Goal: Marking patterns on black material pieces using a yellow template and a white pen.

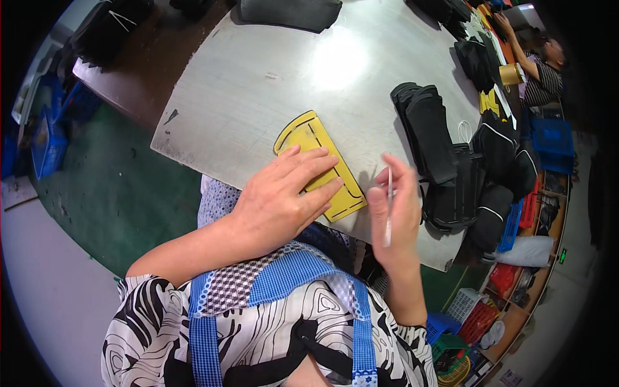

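Observation:
A flat yellow template (342, 185) with dark slot lines and one rounded end lies slanted on the pale work table (238, 84). My left hand (284, 193) rests flat over its left edge and middle, fingers stretched out and pressing on it. A dark rim shows along part of the template's edge; what lies beneath cannot be made out. To the right of the template, just off its lower corner, my right hand (400, 213) is closed around a slim silvery pen (389, 209), held nearly upright between thumb and fingers.
Stacks of black cut pieces (425, 129) lie on the table's right side, beside black bundles tied with white cord (496, 145). Another black piece (290, 13) lies at the far edge. Blue crates (48, 145) stand at left. A co-worker (545, 71) is at the far right.

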`<state>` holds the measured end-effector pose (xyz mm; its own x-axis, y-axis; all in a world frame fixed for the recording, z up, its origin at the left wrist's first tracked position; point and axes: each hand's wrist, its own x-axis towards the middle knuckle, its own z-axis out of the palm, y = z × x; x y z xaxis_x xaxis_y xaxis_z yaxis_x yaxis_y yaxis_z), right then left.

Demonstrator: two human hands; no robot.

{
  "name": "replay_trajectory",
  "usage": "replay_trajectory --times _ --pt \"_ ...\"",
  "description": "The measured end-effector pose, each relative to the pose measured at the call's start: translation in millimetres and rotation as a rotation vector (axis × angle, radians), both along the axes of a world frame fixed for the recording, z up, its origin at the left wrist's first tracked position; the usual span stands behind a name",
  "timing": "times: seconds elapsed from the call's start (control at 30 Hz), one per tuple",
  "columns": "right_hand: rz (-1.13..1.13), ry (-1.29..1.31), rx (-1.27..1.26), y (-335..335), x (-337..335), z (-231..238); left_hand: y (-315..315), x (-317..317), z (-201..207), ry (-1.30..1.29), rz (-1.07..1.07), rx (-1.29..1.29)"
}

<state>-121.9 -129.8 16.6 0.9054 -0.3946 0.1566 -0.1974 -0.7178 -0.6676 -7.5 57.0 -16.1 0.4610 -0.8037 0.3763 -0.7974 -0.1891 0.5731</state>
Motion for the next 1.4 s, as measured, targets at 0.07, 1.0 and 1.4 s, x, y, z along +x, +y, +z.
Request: replay_trajectory --times 0.07,1.0,1.4 --pt "-0.068 -0.028 0.148 -1.8 15.4 10.6 0.2 -0.3 -2.7 0.003 0.018 -0.016" --pt "0.170 0.057 0.033 4.4 -12.0 10.3 -1.6 11.5 3.2 -0.064 -0.044 0.030" --pt "0.123 -0.078 -0.231 3.9 13.7 -9.8 -23.2 51.5 25.5 0.048 -0.283 0.200"
